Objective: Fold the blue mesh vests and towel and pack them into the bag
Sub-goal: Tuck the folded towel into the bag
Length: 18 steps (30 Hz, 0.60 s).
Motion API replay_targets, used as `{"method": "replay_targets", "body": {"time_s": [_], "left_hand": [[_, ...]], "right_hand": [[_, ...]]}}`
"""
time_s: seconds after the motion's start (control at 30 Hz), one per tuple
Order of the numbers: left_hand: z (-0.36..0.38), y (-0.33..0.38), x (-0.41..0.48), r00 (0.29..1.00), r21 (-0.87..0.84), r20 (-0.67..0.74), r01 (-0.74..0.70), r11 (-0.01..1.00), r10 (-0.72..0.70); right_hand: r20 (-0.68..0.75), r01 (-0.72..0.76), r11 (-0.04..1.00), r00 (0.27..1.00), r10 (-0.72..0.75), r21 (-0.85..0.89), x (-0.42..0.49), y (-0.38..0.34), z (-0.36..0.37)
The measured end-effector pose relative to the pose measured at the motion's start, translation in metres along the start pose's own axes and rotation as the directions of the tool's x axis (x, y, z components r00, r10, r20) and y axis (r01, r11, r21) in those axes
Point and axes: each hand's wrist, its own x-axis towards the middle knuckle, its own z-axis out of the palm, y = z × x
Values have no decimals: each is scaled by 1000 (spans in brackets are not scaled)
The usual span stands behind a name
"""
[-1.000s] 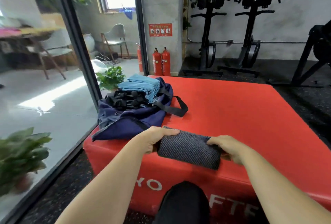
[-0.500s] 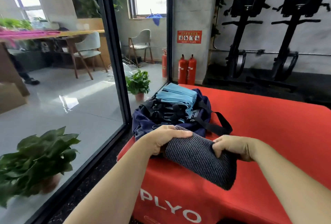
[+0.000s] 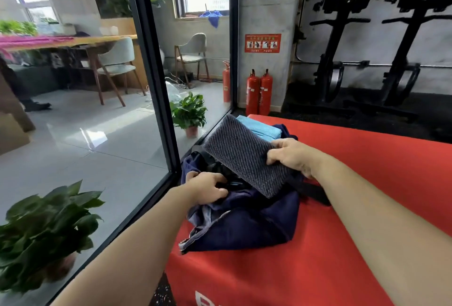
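**Occluded, truncated and unreadable items**

The towel (image 3: 242, 159) covered most of the bag (image 3: 244, 222) opening and the near part of the blue vests (image 3: 259, 128); fingers of the right hand (image 3: 291, 156) lay hidden beneath the towel; fingertips of the left hand (image 3: 205, 188) were hidden inside the bag rim; lettering on the red box (image 3: 367, 183) was cut off by the bottom edge; the wall sign (image 3: 263, 43) text was too small to read; the exercise machines (image 3: 337, 36) were blurred.

Left arm: bare forearm, enters from lower left, reaches up and right.
Left hand (image 3: 208, 189): back up, fingers curled over rim of bag (image 3: 244, 222), gripping cloth.
Right arm: bare forearm, enters from right edge, reaches up and left.
Right hand (image 3: 292, 157): back up, fingers curled on right edge of towel (image 3: 241, 156), gripping it.
Right hand farther forward and higher than left; hands apart, not touching.
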Motion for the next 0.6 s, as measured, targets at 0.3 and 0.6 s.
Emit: {"method": "replay_targets", "body": {"time_s": [0.3,0.6], "left_hand": [[-3,9,-11,987,190,130,-119,975,95],[6,10,-11,995,141,65,-90,986,81]], "right_hand": [[-21,-9,999,1000,10,38,22,21,18],[-65,86,983,995,-77,162,28,16,35]]}}
